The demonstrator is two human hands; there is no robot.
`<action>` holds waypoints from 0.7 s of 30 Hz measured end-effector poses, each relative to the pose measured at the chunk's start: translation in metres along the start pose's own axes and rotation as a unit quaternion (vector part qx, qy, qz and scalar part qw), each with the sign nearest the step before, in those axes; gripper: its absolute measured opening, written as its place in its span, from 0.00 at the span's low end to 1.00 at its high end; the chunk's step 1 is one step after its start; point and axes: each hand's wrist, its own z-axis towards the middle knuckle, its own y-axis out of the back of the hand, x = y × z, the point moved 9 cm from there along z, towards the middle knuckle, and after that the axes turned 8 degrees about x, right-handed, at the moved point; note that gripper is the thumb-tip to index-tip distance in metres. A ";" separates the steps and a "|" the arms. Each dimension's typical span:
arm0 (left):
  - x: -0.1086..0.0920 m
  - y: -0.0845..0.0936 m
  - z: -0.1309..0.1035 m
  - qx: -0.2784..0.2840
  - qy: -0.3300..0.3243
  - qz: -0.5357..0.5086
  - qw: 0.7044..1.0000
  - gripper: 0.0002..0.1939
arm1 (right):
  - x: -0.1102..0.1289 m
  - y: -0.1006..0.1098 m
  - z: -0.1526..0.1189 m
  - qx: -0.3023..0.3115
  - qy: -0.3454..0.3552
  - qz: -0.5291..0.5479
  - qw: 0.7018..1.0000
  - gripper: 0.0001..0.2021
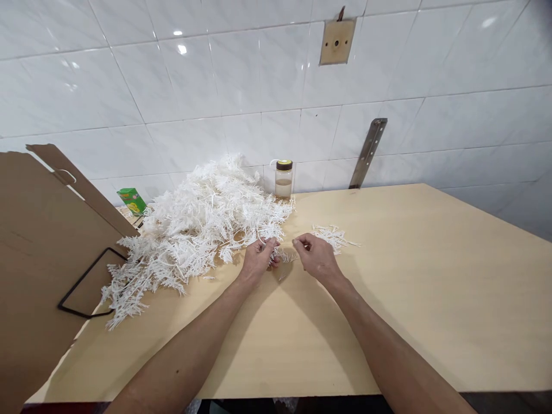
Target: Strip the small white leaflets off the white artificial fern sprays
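Observation:
A large heap of white branching sprigs point(202, 213) covers the left and middle of the wooden table. At its right edge my left hand point(259, 257) is closed on a white sprig point(287, 256), whose fine tips stick out toward the right. My right hand point(317, 256) is a short way to the right, thumb and forefinger pinched together; whatever may be between them is too small to make out. Just behind my right hand lies a small loose pile of white pieces point(333, 237).
The table point(452, 287) stands against a tiled wall. A lidded bottle point(283, 181) is behind the heap. At the left are a cardboard sheet point(38, 247), a black wire frame point(81, 282) and a green box point(131, 201). A metal bracket point(368, 154) leans at the wall.

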 end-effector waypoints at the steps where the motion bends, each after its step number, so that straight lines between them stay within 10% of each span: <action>1: -0.002 0.000 0.000 0.002 -0.012 -0.004 1.000 0.23 | 0.002 -0.011 -0.002 0.041 -0.011 0.044 0.998 0.13; 7: -0.013 -0.009 -0.001 0.042 -0.070 0.014 0.997 0.22 | -0.003 -0.058 -0.009 0.172 -0.090 0.261 0.946 0.19; 21: -0.012 -0.007 -0.004 0.027 -0.027 -0.010 0.999 0.24 | -0.005 -0.073 -0.015 0.238 -0.143 0.404 0.872 0.17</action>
